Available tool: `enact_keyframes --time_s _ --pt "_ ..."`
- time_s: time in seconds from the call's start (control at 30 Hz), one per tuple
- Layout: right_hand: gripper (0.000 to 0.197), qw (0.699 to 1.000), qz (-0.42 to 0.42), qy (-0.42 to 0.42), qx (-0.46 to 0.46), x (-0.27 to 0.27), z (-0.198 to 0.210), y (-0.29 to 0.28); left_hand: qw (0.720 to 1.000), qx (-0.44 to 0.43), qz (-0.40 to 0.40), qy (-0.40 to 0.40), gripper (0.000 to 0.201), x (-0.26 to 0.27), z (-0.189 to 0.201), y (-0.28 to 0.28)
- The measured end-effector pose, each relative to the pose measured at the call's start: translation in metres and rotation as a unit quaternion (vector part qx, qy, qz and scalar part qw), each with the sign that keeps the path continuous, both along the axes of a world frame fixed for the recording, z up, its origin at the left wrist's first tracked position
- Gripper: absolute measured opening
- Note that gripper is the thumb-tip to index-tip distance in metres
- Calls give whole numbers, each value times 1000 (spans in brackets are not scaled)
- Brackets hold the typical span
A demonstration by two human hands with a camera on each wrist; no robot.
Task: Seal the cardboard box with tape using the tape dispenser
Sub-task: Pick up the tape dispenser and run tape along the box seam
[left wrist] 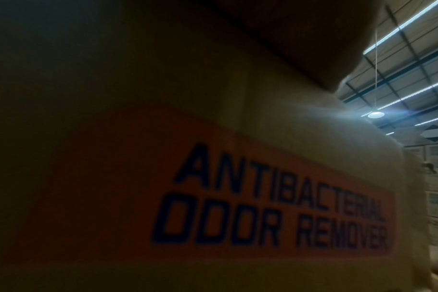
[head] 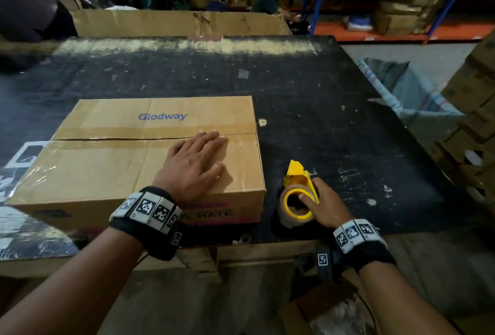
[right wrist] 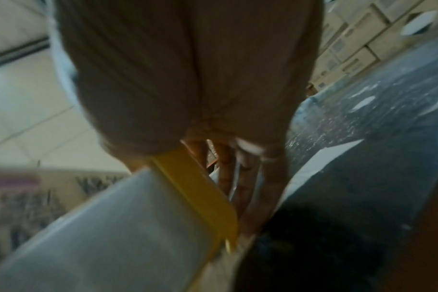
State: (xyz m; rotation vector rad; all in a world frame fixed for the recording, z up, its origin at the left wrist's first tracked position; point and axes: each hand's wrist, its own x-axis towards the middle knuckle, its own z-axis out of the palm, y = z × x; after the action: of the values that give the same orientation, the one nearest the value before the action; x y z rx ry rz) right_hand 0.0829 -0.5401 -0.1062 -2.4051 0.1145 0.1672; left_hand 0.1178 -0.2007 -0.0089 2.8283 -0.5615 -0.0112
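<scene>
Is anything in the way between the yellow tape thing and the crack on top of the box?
Only the left hand: it lies flat on the box with its fingertips at the seam, nearest the tape dispenser in the right hand.

Showing one brown cardboard box printed "Glodway" (head: 150,152) lying on one black scuffed worktop (head: 321,109). Showing one yellow plastic tape dispenser (head: 300,184) carrying one roll of clear tape (head: 284,214). Showing two bare hands, left (head: 195,163) and right (head: 325,206), each wearing one black wristband.
</scene>
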Motion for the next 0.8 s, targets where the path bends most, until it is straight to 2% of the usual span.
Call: enact_keyframes --time_s 0.13,0.2,0.27,0.33,0.43,0.6,0.7,0.8 --pt "34 984 -51 -59 159 14 38 -5 1000 -4 1 -2 73 -1 0 -1" --pt "43 964 -40 -121 234 30 70 -2 1000 -5 1 -2 71 0 0 -1" --pt "56 952 5 -177 252 49 105 10 1000 -4 5 -2 70 0 0 -1" --pt "66 946 58 -222 230 72 139 31 1000 -3 7 0 69 0 0 -1" --pt "69 944 142 -263 140 104 171 70 1000 -6 5 2 68 0 1 -1" --pt "72 949 242 -197 55 124 174 115 1000 -7 6 8 70 -1 4 -2" --pt "73 950 255 -180 23 124 173 121 999 -36 10 27 71 -4 8 -3" --pt "75 956 247 -159 -5 125 172 122 995 -66 68 41 75 -10 23 26"
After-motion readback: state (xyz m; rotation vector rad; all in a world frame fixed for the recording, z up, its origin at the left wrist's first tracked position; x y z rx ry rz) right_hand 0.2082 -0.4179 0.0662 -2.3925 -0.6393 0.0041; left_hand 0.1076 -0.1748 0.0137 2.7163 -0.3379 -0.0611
